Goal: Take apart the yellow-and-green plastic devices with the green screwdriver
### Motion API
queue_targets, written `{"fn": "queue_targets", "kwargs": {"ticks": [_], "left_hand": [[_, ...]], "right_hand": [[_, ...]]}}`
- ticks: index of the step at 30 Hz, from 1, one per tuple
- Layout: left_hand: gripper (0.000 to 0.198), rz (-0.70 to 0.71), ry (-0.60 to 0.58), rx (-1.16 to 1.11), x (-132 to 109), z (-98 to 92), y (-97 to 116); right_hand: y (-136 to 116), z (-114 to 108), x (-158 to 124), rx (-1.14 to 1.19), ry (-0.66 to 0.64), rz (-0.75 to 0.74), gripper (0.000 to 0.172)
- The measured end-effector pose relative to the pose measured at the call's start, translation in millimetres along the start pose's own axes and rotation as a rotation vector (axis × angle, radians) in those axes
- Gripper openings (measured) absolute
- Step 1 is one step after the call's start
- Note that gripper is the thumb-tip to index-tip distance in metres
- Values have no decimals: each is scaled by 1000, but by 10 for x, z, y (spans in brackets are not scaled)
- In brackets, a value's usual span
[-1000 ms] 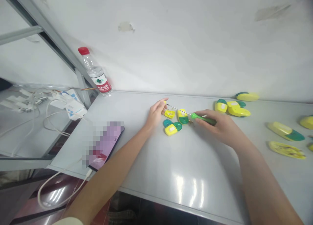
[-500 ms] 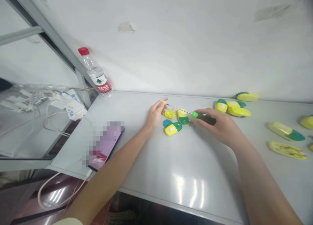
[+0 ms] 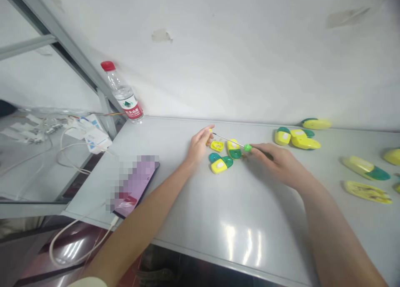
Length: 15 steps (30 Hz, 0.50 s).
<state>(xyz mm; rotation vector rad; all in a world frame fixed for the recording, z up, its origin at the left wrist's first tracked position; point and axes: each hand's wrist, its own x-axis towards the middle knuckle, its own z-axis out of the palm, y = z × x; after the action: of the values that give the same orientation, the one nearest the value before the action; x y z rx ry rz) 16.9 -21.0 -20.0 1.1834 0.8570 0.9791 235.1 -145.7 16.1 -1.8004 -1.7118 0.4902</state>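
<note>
A white bench top (image 3: 250, 228) runs along a scuffed white wall (image 3: 250, 58), with a metal-framed glass shelf (image 3: 37, 153) at its left end. On the bench stand one clear water bottle (image 3: 123, 96), red-capped, and one smartphone (image 3: 134, 187), its screen pixelated out, with one white charging cable (image 3: 78, 241) trailing over the bench edge. The bottle's red label carries Chinese characters, apparently the Nongfu Spring brand, though only partly legible.

At centre, both forearms reach forward from the lower edge of the frame, the hands apart. The left hand (image 3: 198, 145) pinches a small yellow piece (image 3: 210, 130) at its fingertips, partly hidden. The right hand (image 3: 281, 164) is closed around one green-collared screwdriver (image 3: 248, 148), its handle mostly covered by the fingers, and its thin metal shaft (image 3: 228, 139) points at the left fingertips, passing just above the plastic parts.

Three yellow-and-green plastic parts (image 3: 234, 149) lie just below the hands. At least six similar capsule-shaped shells (image 3: 304, 142) are scattered to the right, one cut off by the frame edge.
</note>
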Motion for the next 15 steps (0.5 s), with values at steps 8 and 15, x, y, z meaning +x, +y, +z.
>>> {"fn": "queue_targets", "kwargs": {"ticks": [8, 15], "left_hand": [[45, 9, -5, 7, -4, -4, -4], [45, 4, -2, 14, -8, 4, 6]], "right_hand": [[32, -18, -15, -7, 92, -32, 37], [12, -25, -18, 17, -25, 51, 37]]}}
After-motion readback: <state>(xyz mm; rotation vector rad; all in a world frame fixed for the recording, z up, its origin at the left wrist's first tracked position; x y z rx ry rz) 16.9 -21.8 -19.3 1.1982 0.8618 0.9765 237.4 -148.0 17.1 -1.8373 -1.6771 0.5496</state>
